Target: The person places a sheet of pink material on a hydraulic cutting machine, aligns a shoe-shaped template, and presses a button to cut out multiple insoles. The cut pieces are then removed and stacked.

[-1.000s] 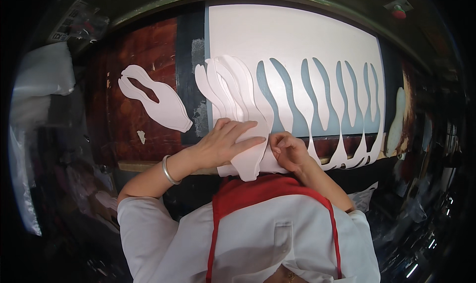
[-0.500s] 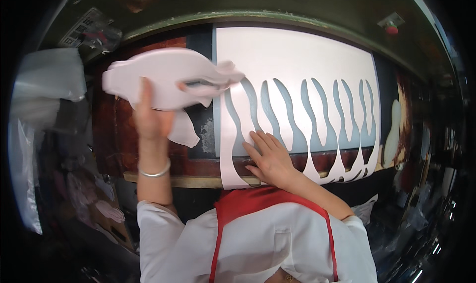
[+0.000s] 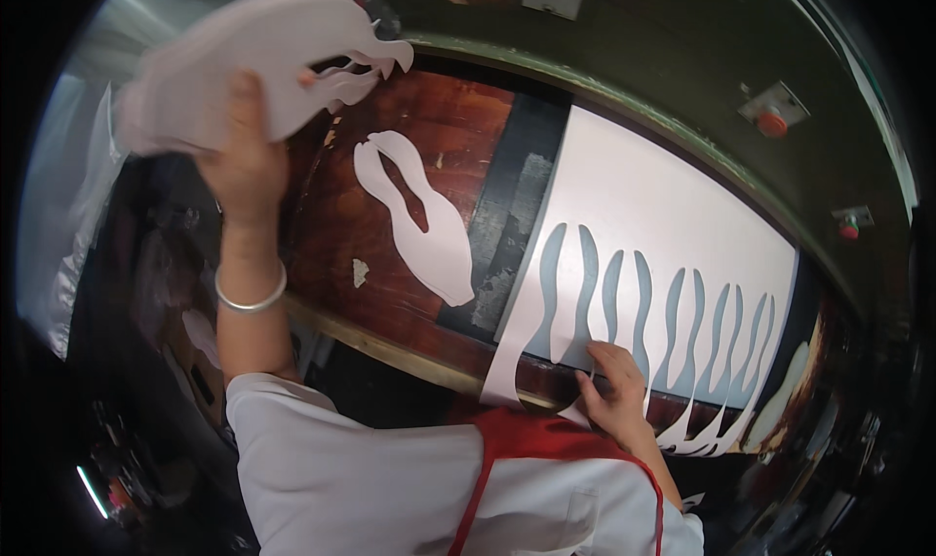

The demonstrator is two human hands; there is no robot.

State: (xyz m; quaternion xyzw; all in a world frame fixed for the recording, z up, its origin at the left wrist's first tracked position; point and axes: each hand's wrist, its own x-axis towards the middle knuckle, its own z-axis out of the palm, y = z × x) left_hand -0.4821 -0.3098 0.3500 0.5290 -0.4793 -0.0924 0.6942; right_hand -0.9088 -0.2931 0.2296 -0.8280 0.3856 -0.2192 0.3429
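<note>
My left hand, raised at the upper left, grips a stack of pale pink cut pieces, each rounded at one end and split into wavy prongs at the other. A similar pale piece lies flat on the red-brown tabletop, apart from both hands. At the right a large pale sheet has wavy cut-outs along its near side, showing a grey-blue board beneath. My right hand rests at the sheet's near part, thumb and fingers apart. The sheet's cut strips hang over the table's front edge.
A dark green machine beam runs along the back, with red buttons on it. Clear plastic sheeting hangs at the far left. A black strip crosses the red-brown table. A long pale piece lies at the right end.
My left hand has carried the stack further left and up, uncovering the single piece on the table. My right hand stays by the sheet with its fingers more bent. The view has turned leftward.
</note>
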